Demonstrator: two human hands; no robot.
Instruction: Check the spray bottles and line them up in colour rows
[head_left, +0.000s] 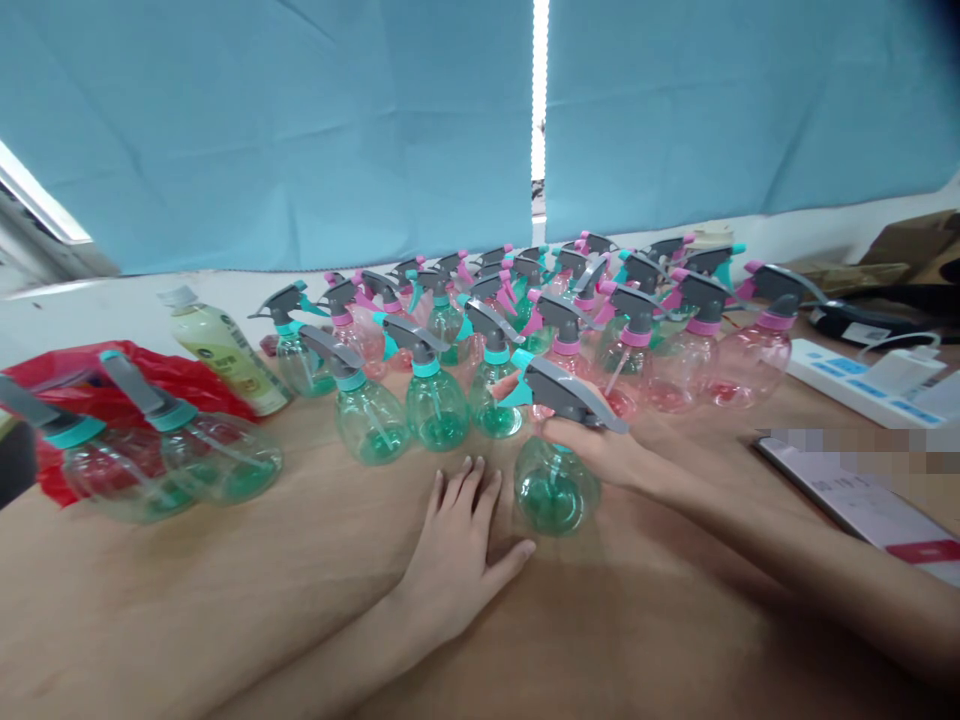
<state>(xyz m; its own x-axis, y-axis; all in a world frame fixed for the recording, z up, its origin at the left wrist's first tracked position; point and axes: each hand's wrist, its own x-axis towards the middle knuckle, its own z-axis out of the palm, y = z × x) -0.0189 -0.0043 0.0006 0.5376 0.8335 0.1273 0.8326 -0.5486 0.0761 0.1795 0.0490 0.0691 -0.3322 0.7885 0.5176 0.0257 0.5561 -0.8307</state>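
Observation:
My right hand (592, 445) is wrapped round the neck of a green spray bottle (553, 495), just under its grey head and turquoise trigger. The bottle is upright at the front of the group. Flat on the table (300, 600), my left hand (461, 545) lies with its fingers spread, a little left of that bottle and holding nothing. Beyond the left fingertips stand more green spray bottles (439, 408) with turquoise collars. Pink spray bottles (752, 360) with pink collars stand behind and to the right.
Two green spray bottles (225, 460) stand apart at the left by a red plastic bag (112, 370) and a drink bottle (225, 345). At right are a white power strip (840, 375) with a plugged-in charger and a phone (855, 500). A blue curtain (300, 130) hangs behind.

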